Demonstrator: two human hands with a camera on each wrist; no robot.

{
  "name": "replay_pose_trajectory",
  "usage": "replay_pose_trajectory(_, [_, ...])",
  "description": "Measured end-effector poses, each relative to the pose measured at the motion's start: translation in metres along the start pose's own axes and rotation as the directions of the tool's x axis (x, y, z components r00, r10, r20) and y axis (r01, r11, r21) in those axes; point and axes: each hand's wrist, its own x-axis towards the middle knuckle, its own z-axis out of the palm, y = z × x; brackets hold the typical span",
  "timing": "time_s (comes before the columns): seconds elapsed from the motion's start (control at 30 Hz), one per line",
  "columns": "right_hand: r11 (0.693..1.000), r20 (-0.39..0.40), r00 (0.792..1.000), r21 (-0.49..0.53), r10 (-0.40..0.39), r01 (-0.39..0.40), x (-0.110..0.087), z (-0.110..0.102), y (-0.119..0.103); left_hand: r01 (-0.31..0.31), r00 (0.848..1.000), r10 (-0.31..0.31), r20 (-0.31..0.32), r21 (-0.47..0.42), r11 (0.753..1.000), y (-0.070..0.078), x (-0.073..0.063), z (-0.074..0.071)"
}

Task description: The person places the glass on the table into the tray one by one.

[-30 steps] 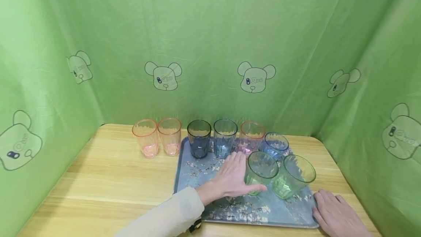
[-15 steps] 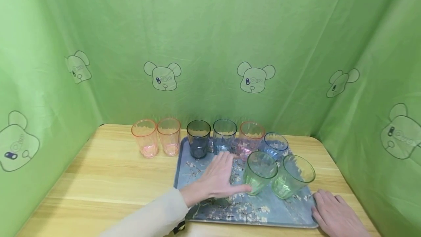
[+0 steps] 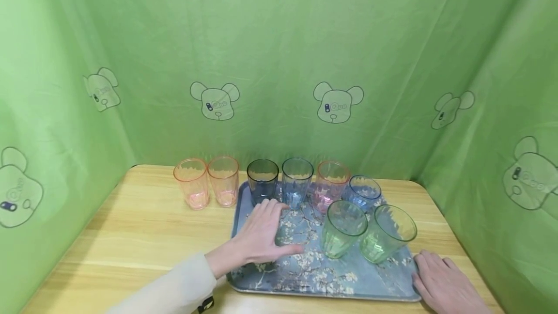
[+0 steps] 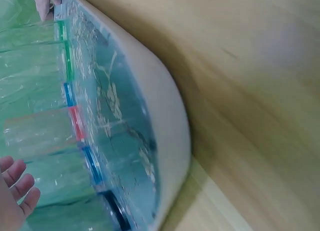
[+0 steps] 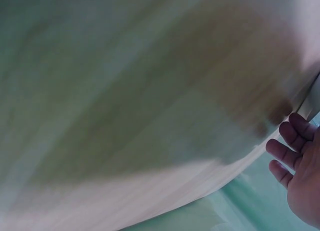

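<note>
My left hand [image 3: 259, 236] hovers over the left part of a blue tray [image 3: 305, 275] with a blossom pattern. Its fingers are spread, the thumb stands apart, and it holds nothing. In the head view its fingertips overlap the lower part of a dark grey tumbler [image 3: 263, 178]; contact cannot be told. Two green tumblers [image 3: 344, 231] stand side by side on the tray's right half. At the tray's front right corner, my right hand [image 3: 446, 280] rests with loosely bent fingers by the rim. The left wrist view also shows the left hand's fingers [image 4: 22, 186].
Along the tray's back stand a blue tumbler [image 3: 297, 183], a pink tumbler [image 3: 331, 185] and a shorter-looking blue tumbler [image 3: 364, 193]. Two pink tumblers [image 3: 192, 185] are on the wooden table [image 3: 144, 236], left of the tray. Green curtains [image 3: 274, 52] enclose the back and sides.
My left hand has moved left, away from beside the nearer green tumbler to in front of the dark grey one. The right hand and the tumblers stay in place.
</note>
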Motion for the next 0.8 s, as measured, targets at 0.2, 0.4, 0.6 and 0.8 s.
replay_pose_trajectory(0.2, [1.0, -0.041, 0.999, -0.001, -0.013, 0.013, -0.001, -0.001, 0.0, -0.032, 0.997, 0.033, -0.067, 0.018, 0.999, -0.011, -0.012, -0.011])
replay_pose_trajectory(0.4, [1.0, -0.018, 1.0, -0.002, -0.006, 0.006, 0.0, -0.002, 0.0, -0.046, 0.991, 0.048, -0.125, 0.019, 0.999, -0.027, -0.024, -0.025])
replay_pose_trajectory(0.6, [1.0, -0.038, 0.999, 0.002, -0.015, 0.015, 0.0, -0.003, 0.0, -0.004, 0.985, 0.004, -0.175, -0.003, 1.0, -0.043, -0.039, -0.042])
replay_pose_trajectory(0.8, [1.0, -0.06, 0.998, 0.004, -0.019, 0.02, -0.001, -0.002, -0.001, 0.054, 0.975, -0.059, -0.214, -0.029, 0.998, -0.056, -0.055, -0.057])
